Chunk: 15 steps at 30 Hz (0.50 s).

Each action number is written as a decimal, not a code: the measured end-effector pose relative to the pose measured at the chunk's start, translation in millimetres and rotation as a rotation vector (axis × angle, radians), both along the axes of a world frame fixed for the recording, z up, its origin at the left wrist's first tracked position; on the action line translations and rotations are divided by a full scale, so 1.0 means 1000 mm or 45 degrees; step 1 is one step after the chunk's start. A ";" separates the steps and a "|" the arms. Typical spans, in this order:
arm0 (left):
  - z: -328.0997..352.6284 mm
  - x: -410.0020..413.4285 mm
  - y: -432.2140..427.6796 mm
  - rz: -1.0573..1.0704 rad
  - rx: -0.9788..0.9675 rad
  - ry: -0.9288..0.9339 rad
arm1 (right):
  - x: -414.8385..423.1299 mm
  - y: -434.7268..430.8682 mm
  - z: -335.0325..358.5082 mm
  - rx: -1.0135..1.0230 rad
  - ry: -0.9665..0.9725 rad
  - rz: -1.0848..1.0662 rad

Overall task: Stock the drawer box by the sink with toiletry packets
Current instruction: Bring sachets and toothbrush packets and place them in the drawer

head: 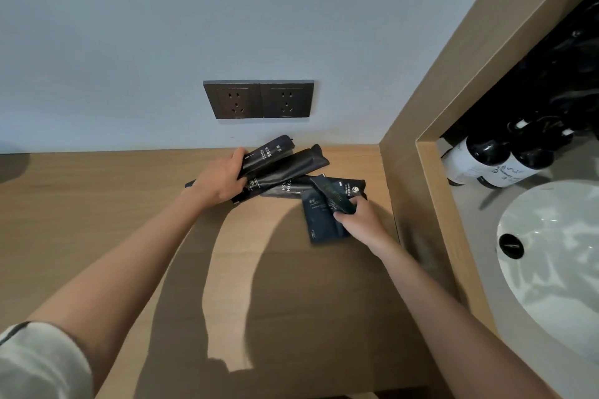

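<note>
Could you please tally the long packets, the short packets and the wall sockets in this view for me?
long packets: 3
short packets: 3
wall sockets: 2
Total: 8, counting only what shows; the packets overlap, so more could be hidden beneath.

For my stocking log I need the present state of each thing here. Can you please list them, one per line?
left hand: grips a bundle of toothbrush packets
right hand: pinches a slim packet
flat packet: lies on the counter, partly under the slim packet
wall sockets: nothing plugged in
bottles: upright, beside the sink
drawer box: not in view
</note>
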<state>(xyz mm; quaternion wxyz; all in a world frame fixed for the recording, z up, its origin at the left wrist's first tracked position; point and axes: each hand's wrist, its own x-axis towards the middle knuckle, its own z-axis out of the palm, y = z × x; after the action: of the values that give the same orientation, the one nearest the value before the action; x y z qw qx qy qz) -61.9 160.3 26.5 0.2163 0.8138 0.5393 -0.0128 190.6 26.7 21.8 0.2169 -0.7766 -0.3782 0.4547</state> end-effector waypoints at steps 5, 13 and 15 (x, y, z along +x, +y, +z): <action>0.034 -0.002 -0.031 0.272 -0.141 -0.400 | 0.002 -0.011 0.035 0.107 0.142 -0.075; 0.100 0.002 -0.149 0.691 -0.625 -1.221 | -0.005 -0.067 0.117 0.356 0.273 -0.020; 0.113 0.007 -0.182 0.747 -0.712 -1.359 | -0.009 -0.091 0.133 0.407 0.276 0.000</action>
<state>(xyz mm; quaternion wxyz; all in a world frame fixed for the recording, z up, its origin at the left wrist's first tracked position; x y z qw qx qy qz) -55.3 -21.7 139.8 0.6507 0.4414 0.5336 0.3115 181.9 -64.0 154.6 0.3768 -0.6789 -0.4200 0.4698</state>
